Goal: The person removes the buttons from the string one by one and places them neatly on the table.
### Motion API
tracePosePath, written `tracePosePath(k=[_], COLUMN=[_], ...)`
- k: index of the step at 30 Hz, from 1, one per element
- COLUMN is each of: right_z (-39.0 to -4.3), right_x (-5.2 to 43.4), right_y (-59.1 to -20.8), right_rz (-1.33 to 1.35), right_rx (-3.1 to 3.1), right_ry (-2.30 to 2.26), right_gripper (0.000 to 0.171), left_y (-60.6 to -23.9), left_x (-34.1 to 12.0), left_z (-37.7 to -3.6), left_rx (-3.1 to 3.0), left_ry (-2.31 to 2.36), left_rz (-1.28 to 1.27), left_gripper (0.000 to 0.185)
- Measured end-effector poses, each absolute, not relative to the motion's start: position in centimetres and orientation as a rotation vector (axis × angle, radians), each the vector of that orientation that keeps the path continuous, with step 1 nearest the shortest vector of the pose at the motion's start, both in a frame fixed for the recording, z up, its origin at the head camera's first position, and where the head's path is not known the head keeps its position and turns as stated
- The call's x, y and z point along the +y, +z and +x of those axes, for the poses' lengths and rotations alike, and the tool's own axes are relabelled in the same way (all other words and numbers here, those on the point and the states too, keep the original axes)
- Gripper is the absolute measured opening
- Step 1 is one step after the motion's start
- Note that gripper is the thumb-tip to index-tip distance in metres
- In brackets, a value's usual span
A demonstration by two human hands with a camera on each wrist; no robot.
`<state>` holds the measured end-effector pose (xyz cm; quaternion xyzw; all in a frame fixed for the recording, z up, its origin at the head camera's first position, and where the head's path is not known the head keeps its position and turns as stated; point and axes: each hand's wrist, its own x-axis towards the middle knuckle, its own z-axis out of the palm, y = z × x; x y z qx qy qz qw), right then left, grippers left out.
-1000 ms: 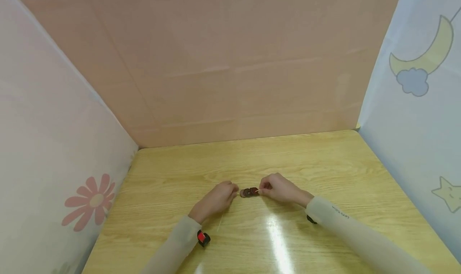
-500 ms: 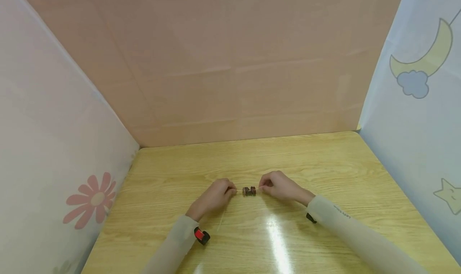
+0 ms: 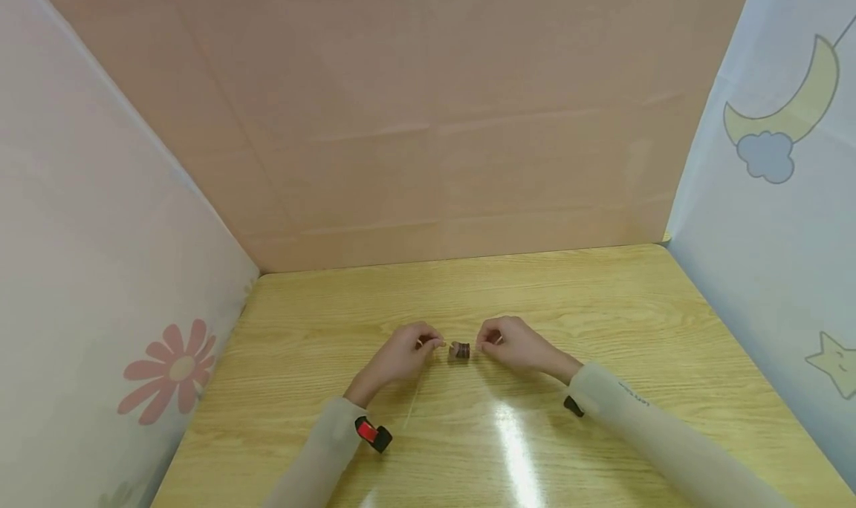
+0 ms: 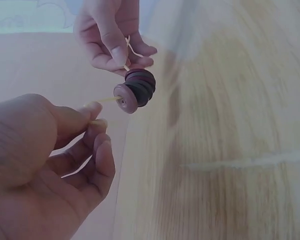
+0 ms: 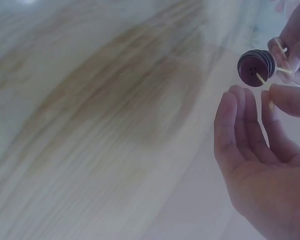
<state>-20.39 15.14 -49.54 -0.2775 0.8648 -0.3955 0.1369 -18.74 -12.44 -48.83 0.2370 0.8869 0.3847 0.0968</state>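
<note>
Buttons, dark maroon discs [image 4: 136, 90] strung on pale yellow cord [image 4: 104, 100], are hanging above the light wooden table [image 3: 602, 322]; left hand [image 3: 400, 356] and right hand [image 3: 513, 343] are each pinching a cord end, seemingly bunching them. Next: holding tension.

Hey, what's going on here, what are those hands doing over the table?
A person is holding a small stack of dark buttons strung on a thin pale cord just above a wooden table. The left hand pinches the cord on one side of the stack, and the right hand pinches it on the other side. The buttons sit bunched together between the two hands. Patterned cloth screens stand around the table.
</note>
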Motion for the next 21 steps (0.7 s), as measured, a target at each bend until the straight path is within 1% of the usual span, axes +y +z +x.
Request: tracePosePath(k=[6,13,18,21], right_z=[-20.2,-20.1,-20.0,-20.0], right_x=[14.7,14.3,14.2,14.3], right_y=[-48.5,-47.7,-47.7,-47.7], right_rz=[-0.759,-0.709,-0.670,-0.650], right_rx=[2.511,2.501,2.471,2.412], right_ry=[-1.221,-1.293,-1.362,-1.422], right_gripper=[0.012,0.013,0.014,0.012], left_y=[-48.4,-48.6,-48.7,-48.8], left_x=[-12.5,-12.2,-12.1,-12.1], left_z=[-18.7,-18.8,-18.8,-18.7], left_rx=[2.499,2.135,1.996,1.948], left_ry=[1.337,1.677,1.782,1.814], left_rz=[0.615,0.477,0.407,0.385], left_gripper=[0.025,0.031,0.032,0.032])
